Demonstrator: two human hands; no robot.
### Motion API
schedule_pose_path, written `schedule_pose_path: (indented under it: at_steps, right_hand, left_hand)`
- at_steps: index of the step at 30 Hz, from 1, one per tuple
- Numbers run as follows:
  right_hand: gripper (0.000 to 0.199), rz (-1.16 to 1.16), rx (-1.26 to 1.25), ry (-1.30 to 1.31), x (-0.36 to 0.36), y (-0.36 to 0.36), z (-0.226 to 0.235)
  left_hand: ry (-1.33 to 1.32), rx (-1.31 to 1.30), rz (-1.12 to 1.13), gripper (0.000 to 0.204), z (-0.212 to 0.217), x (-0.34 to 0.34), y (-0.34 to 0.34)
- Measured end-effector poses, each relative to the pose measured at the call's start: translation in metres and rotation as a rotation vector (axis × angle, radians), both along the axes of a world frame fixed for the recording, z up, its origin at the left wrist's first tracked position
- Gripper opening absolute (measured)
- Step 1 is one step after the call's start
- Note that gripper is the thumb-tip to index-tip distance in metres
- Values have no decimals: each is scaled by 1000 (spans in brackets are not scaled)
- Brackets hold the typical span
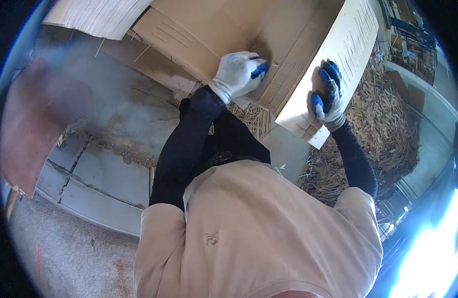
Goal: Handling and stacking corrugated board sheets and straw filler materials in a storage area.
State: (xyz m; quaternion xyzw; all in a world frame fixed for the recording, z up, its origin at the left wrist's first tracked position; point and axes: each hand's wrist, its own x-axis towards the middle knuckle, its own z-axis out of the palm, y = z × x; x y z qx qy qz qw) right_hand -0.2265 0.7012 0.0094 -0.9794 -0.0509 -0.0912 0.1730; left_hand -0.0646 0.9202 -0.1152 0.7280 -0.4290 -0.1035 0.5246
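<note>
- Cardboard box (293, 25): located at the top centre, ahead of the person. The upper edge of the view cuts off its far end, so full length and closure cannot be determined.
- Orientation: the white side panel (350, 42) has its long axis running from lower centre-right to upper right. Its near end points toward the person; its far end points away.
- Left hand (241, 74): gloved, back facing up, fingers curled, positioned at the near part of the brown interior. The palm is hidden; whether it grasps the cardboard cannot be told.
- Right hand (331, 97): gloved, fingers half bent, thumb apart from the fingers, positioned over the white side panel. Contact pressure and grip cannot be told.
- Slitted pale piece (97, 17): upper left, cut off by the upper edge.
- Heap of tan strips (383, 129): right of the box; individual pieces are hard to resolve.
- Reddish-brown sheet (33, 129): far left, bent by the lens.
- Lower right: glare (430, 253) obscures detail.
</note>
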Motion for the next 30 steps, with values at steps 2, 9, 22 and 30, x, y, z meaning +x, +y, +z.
schedule_pose_path:
  at_steps: [2, 9, 22, 30]
  right_hand:
    - [57, -5, 1, 3, -1, -1, 0]
    - [57, -8, -4, -6, -1, 0, -2]
    - [59, -13, -19, 18, -2, -2, 1]
    - [59, -1, 13, 15, 2, -5, 0]
  left_hand:
    - [-54, -15, 54, 23, -10, -2, 6]
    - [29, -61, 49, 41, -3, -12, -5]
    - [-256, -90, -105, 18, 7, 12, -29]
    - [-55, -102, 88, 20, 1, 11, -11]
